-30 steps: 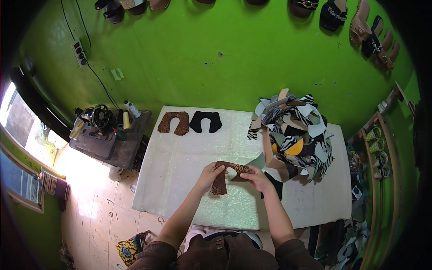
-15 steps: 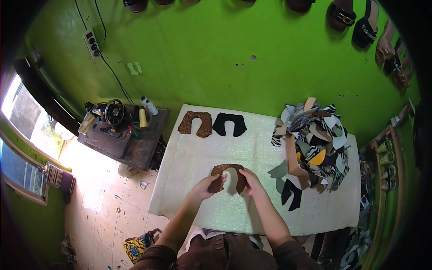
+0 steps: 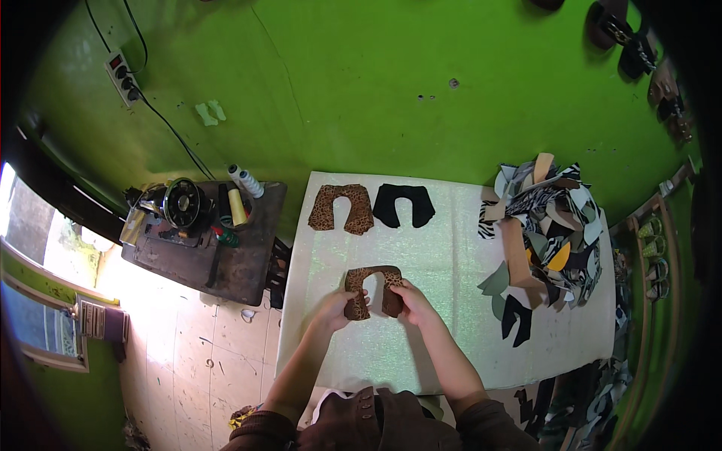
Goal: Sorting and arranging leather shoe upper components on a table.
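"Where's the leopard-print U-shaped piece (image 3: 356,286)?"

"Above the white counter (image 3: 466,323), left hand (image 3: 332,310) and right hand (image 3: 411,302) each gripping one leg."

"Anything around?"

"A leopard cutout (image 3: 341,192) and black cutout (image 3: 404,193) beyond; scraps (image 3: 556,225) heaped right, perhaps boxed, I can't tell. The rack (image 3: 674,248) holds sandals (image 3: 653,248)."

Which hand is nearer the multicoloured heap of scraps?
Right: the right hand is left of the heap; the left hand is farther left, across the brown patterned U-shaped piece.
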Action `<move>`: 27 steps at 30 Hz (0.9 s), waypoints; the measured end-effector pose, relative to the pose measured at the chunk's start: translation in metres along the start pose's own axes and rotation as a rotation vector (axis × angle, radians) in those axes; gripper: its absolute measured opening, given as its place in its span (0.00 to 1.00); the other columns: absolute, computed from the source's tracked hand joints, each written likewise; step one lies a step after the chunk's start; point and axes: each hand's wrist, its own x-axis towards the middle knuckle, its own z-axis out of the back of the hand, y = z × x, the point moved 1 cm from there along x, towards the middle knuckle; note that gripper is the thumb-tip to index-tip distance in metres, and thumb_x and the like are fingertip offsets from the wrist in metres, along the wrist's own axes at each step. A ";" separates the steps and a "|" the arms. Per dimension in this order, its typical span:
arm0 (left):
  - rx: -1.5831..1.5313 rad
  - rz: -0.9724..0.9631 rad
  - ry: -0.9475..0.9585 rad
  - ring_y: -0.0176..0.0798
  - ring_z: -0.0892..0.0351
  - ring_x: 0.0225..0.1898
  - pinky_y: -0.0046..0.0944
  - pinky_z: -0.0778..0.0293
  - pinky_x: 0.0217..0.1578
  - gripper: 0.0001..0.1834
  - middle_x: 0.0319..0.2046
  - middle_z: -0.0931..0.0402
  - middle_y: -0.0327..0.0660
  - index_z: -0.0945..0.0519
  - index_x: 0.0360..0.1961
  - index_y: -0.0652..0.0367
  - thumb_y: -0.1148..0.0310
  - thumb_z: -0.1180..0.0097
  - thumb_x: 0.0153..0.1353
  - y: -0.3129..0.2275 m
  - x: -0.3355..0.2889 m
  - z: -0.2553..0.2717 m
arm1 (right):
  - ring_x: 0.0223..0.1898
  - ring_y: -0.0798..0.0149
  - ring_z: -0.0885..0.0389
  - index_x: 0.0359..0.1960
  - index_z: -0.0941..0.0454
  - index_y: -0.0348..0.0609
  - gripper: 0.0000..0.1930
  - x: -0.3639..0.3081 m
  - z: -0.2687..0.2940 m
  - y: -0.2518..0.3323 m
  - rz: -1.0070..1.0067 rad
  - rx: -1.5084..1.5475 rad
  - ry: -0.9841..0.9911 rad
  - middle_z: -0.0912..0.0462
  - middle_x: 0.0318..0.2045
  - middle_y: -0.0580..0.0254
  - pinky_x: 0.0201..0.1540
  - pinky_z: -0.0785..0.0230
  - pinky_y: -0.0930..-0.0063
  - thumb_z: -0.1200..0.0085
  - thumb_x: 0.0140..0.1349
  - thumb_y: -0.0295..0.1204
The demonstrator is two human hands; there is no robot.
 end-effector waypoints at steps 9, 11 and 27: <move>0.343 -0.248 -0.087 0.33 0.28 0.34 0.32 0.28 0.33 0.12 0.35 0.27 0.43 0.31 0.45 0.63 0.73 0.59 0.62 -0.078 0.037 0.015 | 0.40 0.67 0.27 0.45 0.34 0.37 0.11 0.064 -0.040 0.037 0.355 -0.205 -0.123 0.25 0.39 0.60 0.44 0.36 0.74 0.61 0.61 0.25; 0.699 -0.483 -0.158 0.29 0.30 0.31 0.30 0.33 0.30 0.10 0.31 0.26 0.39 0.28 0.41 0.63 0.71 0.56 0.61 -0.095 0.057 0.039 | 0.41 0.66 0.28 0.44 0.33 0.37 0.11 0.079 -0.051 0.046 0.382 -0.258 -0.138 0.25 0.38 0.59 0.45 0.37 0.74 0.60 0.62 0.26; 1.161 -0.693 -0.611 0.52 0.25 0.39 0.39 0.32 0.41 0.16 0.37 0.26 0.57 0.26 0.40 0.70 0.66 0.50 0.56 -0.185 0.136 0.030 | 0.30 0.65 0.24 0.43 0.29 0.41 0.13 0.183 -0.081 0.087 0.671 -0.731 -0.490 0.23 0.27 0.58 0.35 0.33 0.73 0.52 0.54 0.23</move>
